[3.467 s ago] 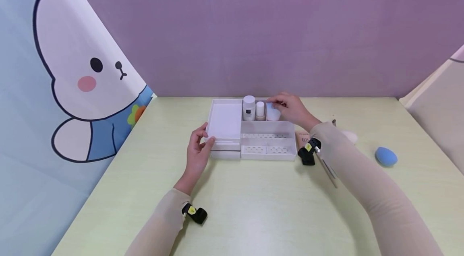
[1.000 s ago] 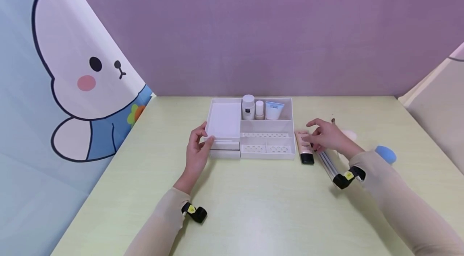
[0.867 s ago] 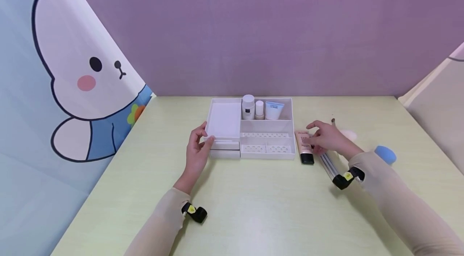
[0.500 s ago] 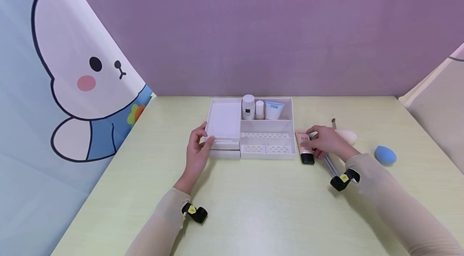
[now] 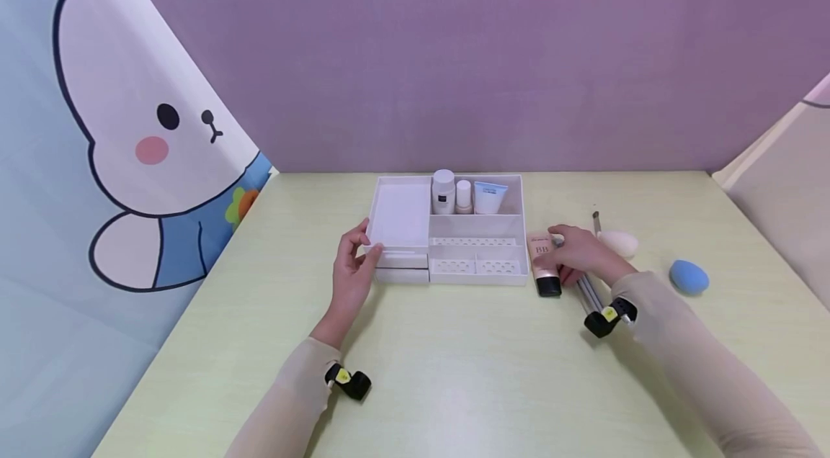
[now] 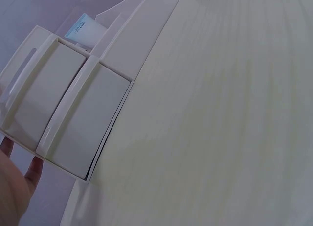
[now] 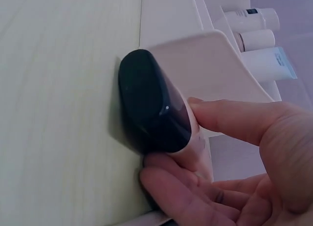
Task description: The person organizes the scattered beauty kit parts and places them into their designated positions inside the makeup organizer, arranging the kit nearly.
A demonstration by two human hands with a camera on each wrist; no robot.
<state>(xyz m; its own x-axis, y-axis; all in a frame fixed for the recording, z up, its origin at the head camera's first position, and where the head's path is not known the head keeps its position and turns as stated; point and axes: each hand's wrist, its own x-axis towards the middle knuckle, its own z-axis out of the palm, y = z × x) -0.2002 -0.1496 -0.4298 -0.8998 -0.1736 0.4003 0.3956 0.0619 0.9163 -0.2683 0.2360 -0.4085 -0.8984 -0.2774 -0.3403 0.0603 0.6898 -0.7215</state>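
A white cosmetics organizer (image 5: 478, 227) with drawers on its left stands at the back of the table. My left hand (image 5: 352, 267) holds its front left corner, thumb at the front and fingers along the side. With my right hand (image 5: 580, 253) I pinch a tube of BB cream (image 5: 542, 256), pinkish with a black cap (image 7: 142, 96), lying beside the organizer's right wall. In the right wrist view the thumb is on top and the fingers are at the tube's lower side. A white bottle (image 5: 444, 193), a small white-capped bottle (image 5: 463, 197) and a blue-white tube (image 5: 489, 197) stand in the back compartment.
Slim makeup brushes (image 5: 590, 294) lie partly under my right hand. To the right are a pale makeup sponge (image 5: 620, 243) and a blue makeup sponge (image 5: 689, 277). A purple cloth (image 5: 480, 62) hangs behind the table.
Earlier, my right hand was at the blue-white tube in the back compartment; it let go, moved right and forward, and now pinches the BB cream. My left hand stays at the organizer.
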